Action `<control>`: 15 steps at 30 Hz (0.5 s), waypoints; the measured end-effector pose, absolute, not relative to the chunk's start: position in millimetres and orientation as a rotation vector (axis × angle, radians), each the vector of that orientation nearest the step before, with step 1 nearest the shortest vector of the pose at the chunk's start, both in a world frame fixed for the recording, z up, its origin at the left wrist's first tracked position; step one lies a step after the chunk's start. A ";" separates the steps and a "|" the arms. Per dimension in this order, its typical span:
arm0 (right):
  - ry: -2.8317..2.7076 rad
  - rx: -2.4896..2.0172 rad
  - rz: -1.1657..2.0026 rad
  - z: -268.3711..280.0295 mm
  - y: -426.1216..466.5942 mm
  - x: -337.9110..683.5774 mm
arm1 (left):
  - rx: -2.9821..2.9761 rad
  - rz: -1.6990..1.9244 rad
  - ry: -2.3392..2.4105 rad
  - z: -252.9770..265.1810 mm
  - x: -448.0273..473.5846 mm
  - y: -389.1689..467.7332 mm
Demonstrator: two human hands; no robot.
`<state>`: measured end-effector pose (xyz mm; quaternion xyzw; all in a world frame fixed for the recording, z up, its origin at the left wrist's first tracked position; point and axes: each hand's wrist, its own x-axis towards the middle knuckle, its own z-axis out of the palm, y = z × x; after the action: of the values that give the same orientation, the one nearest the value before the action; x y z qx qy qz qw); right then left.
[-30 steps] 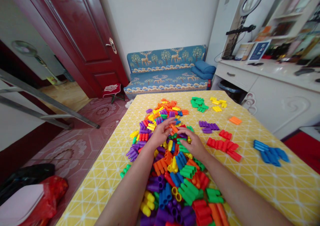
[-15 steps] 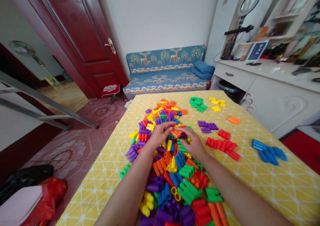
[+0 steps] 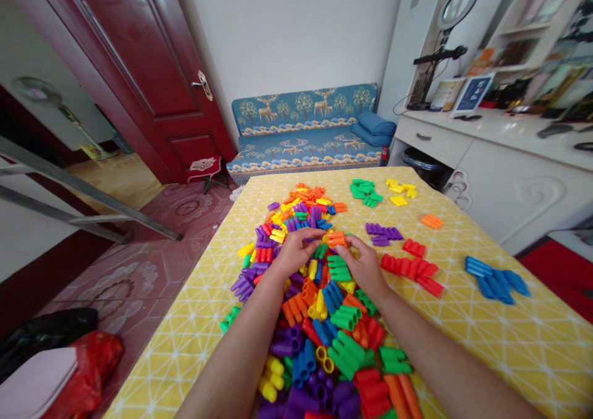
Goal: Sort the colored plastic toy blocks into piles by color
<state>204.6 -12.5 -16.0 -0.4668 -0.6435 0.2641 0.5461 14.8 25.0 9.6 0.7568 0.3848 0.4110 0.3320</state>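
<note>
a long heap of ribbed, tube-like plastic pieces in orange, yellow, green, blue, purple and red (image 3: 319, 301) runs from the near edge of view towards the far end of the table, crowding under and around both hands; the forearms hide parts of it. the right hand (image 3: 364, 263) has a small orange ribbed plastic piece (image 3: 336, 238) pinched at its fingertips, just above the middle of the heap. the left hand (image 3: 294, 253) is just beside it, fingers bent and thumb spread apart from them, with nothing visible between; whether it touches the pieces below, i cannot tell.

to the right of the heap, well apart from it, lie groups sorted by colour: green ribbed pieces (image 3: 364, 190) and yellow ribbed pieces (image 3: 398, 201) at the far end, purple ribbed pieces (image 3: 383, 232) nearer, then a row of red ribbed pieces (image 3: 412, 266), with blue ribbed pieces (image 3: 495, 281) furthest right. a single orange ribbed piece (image 3: 431, 221) lies alone.

under it all is a yellow cloth with white crossing lines (image 3: 463, 357). beyond stands a blue sofa with deer and trees (image 3: 301, 131), left of it a dark red panelled door (image 3: 134, 67), and to the right a white cabinet (image 3: 519, 184) bearing a round ring light on a stand (image 3: 445, 26).
</note>
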 end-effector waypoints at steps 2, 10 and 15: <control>-1.538 -1.095 0.598 -15.3 -13.6 205.0 | 2.031 1.054 1.015 10.9 15.1 24.3; -1.436 -1.181 0.481 -5.8 -1.3 220.5 | 2.149 1.014 0.997 10.3 12.4 26.1; -1.178 -1.376 0.427 -6.3 29.6 304.1 | 2.172 0.997 0.998 12.1 12.0 25.9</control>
<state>304.1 29.6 -6.3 -0.5929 -0.5076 0.1841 0.5975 12.0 25.9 12.1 0.8069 0.3709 0.3705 0.2722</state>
